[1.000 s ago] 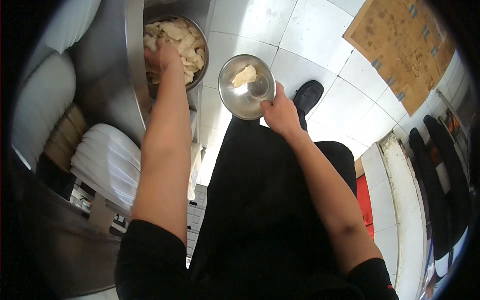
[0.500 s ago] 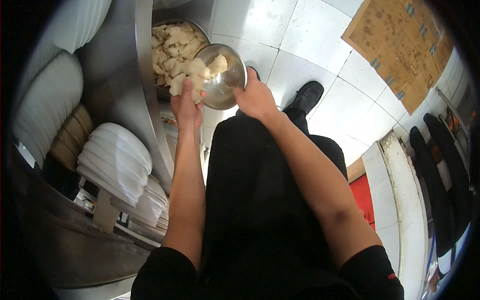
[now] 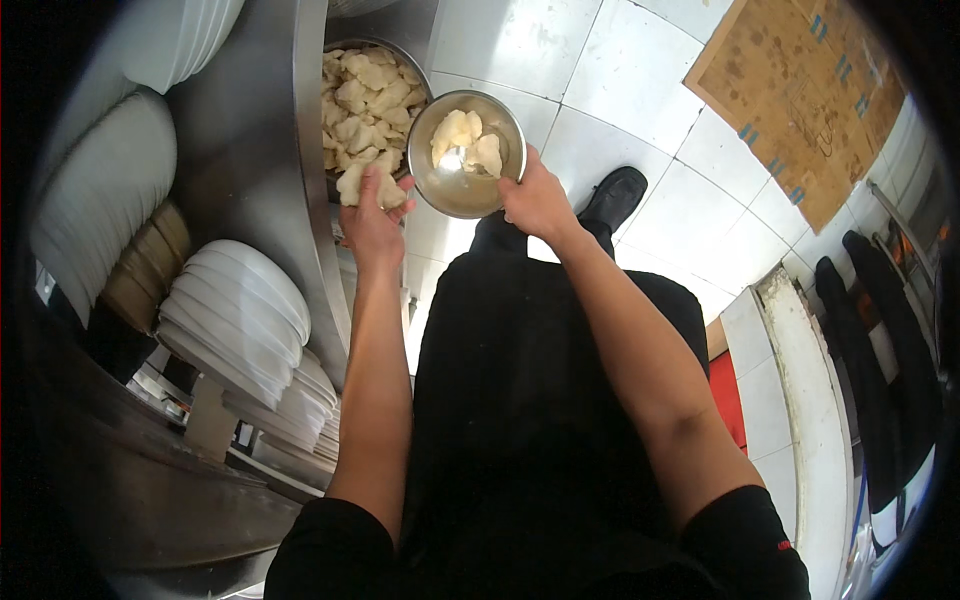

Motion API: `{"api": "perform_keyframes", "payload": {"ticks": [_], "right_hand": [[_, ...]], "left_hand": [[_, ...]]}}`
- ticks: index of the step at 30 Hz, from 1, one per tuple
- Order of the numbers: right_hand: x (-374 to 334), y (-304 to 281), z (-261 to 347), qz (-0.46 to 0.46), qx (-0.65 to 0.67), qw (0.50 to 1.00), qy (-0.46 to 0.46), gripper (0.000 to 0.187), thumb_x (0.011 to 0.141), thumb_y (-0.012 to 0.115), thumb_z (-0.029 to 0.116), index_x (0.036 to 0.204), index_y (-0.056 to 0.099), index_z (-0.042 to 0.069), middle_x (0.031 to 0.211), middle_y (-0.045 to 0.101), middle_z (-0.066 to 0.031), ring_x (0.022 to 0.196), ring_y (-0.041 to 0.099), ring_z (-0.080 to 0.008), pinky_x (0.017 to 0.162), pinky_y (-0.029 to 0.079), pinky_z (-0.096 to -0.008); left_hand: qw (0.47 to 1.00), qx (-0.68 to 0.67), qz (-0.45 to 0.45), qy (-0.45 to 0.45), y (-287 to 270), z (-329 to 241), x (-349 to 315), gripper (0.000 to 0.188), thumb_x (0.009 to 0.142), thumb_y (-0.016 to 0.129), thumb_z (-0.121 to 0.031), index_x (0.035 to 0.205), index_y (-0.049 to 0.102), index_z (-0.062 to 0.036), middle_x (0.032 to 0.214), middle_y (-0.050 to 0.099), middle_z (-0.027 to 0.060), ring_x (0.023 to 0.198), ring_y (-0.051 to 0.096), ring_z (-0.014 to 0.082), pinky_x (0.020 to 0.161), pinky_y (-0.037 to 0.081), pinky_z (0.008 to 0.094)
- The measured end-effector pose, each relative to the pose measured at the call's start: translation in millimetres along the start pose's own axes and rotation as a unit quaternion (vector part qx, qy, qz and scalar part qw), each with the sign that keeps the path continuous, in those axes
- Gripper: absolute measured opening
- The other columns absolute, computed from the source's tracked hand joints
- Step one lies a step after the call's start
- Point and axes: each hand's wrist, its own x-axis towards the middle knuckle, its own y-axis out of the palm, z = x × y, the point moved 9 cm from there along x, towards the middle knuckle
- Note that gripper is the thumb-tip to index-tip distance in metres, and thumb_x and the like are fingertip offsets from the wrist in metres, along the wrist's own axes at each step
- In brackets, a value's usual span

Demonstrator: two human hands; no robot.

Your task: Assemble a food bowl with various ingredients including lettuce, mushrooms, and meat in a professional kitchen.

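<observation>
My right hand grips the rim of a small round steel bowl. Inside that bowl lie a few pale, lumpy pieces of food, perhaps batter-coated; I cannot tell the exact kind. Just left of the bowl, my left hand is closed on some of the same pale pieces, thumb on top. Beyond it, a large steel basin is heaped with pale food pieces. The small bowl is held beside the basin's near right side.
To the left, a steel shelf unit holds stacks of white plates and bowls. White floor tiles lie ahead, with a stained cardboard sheet at the upper right. Black-covered handles stand at the right edge.
The small bowl has moved right, away from the basin, and a few pieces now lie in it. My left hand has drawn apart from the bowl, still holding pieces.
</observation>
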Motion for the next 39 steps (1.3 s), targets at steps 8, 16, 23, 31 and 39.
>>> {"api": "perform_keyframes", "payload": {"ticks": [8,16,23,31,39], "right_hand": [[1.4,7.5,6.5,0.013,0.025,1.000,-0.014,0.066,0.088,0.053,0.024,0.146,0.032,0.001,0.114,0.064,-0.0342,0.108,0.062,-0.0497,0.097,0.047,-0.0521],[1.1,7.7,12.4,0.011,0.017,1.000,-0.010,0.064,0.088,0.052,0.025,0.144,0.033,0.001,0.113,0.064,-0.0340,0.107,0.062,-0.0497,0.096,0.047,-0.0529],[-1.1,8.4,9.7,0.012,0.025,1.000,-0.003,0.065,0.089,0.052,0.026,0.146,0.032,0.003,0.114,0.065,-0.0331,0.108,0.062,-0.0490,0.097,0.047,-0.0521],[-4.7,-3.6,-3.1,0.114,0.177,0.977,0.035,0.053,0.087,0.049,0.017,0.137,0.047,0.001,0.093,0.070,-0.0238,0.072,0.071,-0.0303,0.061,0.057,-0.0407],[-6.2,-32.5,-5.5,0.028,0.077,0.997,0.000,0.051,0.086,0.049,0.013,0.134,0.050,-0.003,0.083,0.070,-0.0215,0.059,0.069,-0.0258,0.051,0.054,-0.0364]], "left_hand": [[0.993,0.057,0.089,-0.060,34.6,-4.1,-10.6,0.050,0.101,0.056,-0.040,0.133,0.052,-0.0014,0.119,0.067,0.0093,0.104,0.070,0.0278,0.074,0.062,0.0353],[0.999,-0.008,0.018,-0.039,-10.2,5.0,16.2,0.046,0.097,0.066,-0.035,0.128,0.055,-0.0025,0.116,0.069,0.0107,0.094,0.070,0.0230,0.071,0.058,0.0333],[0.993,-0.019,0.108,0.048,23.6,-0.8,0.1,0.031,0.096,0.065,-0.011,0.124,0.058,-0.0020,0.115,0.069,0.0121,0.093,0.067,0.0163,0.079,0.051,0.0270],[0.997,-0.036,-0.032,0.057,-9.0,-15.0,12.9,0.023,0.097,0.061,-0.013,0.119,0.057,-0.0083,0.112,0.069,0.0068,0.089,0.064,0.0131,0.078,0.049,0.0273],[0.993,0.030,-0.109,0.046,-25.2,-12.0,30.8,0.020,0.096,0.060,-0.015,0.115,0.057,-0.0088,0.104,0.069,0.0052,0.085,0.064,0.0125,0.072,0.050,0.0279]]}}
